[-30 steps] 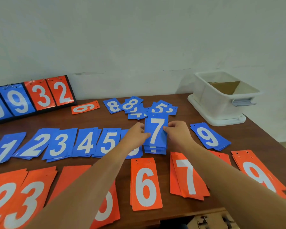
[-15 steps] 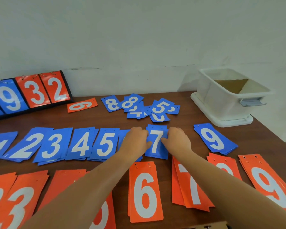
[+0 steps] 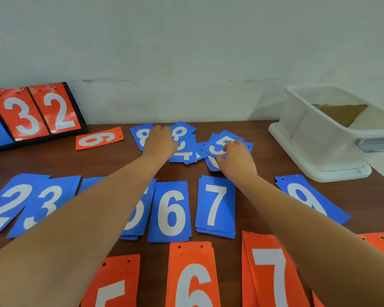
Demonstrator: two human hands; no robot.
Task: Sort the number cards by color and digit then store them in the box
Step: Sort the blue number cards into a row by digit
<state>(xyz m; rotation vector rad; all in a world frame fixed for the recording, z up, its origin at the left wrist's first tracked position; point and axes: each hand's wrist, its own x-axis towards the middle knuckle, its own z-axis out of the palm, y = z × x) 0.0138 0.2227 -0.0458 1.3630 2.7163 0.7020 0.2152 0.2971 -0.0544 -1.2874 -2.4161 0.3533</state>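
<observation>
A loose heap of blue number cards lies at the back of the brown table (image 3: 120, 160). My left hand (image 3: 159, 144) sits on it between a blue 8 card (image 3: 139, 135) and a second blue 8 card (image 3: 182, 130); its fingers are hidden under the hand. My right hand (image 3: 236, 157) pinches the edge of a blue 5 card (image 3: 220, 141). Sorted blue stacks run across the middle: 2 (image 3: 7, 204), 3 (image 3: 51, 202), 6 (image 3: 171, 214), 7 (image 3: 215, 207), 9 (image 3: 306, 196). The white box (image 3: 319, 140) stands at the back right.
Orange stacks of 5 (image 3: 112, 284), 6 (image 3: 193, 278) and 7 (image 3: 273, 273) lie along the near edge. A single orange 6 card (image 3: 99, 138) rests sideways beside a flip scoreboard (image 3: 38, 111) showing 3 and 2. The wall is close behind the table.
Both hands let go of the blue 7 stack, which now lies flat in the row, and reached back to the loose blue heap. The camera moved closer to the table.
</observation>
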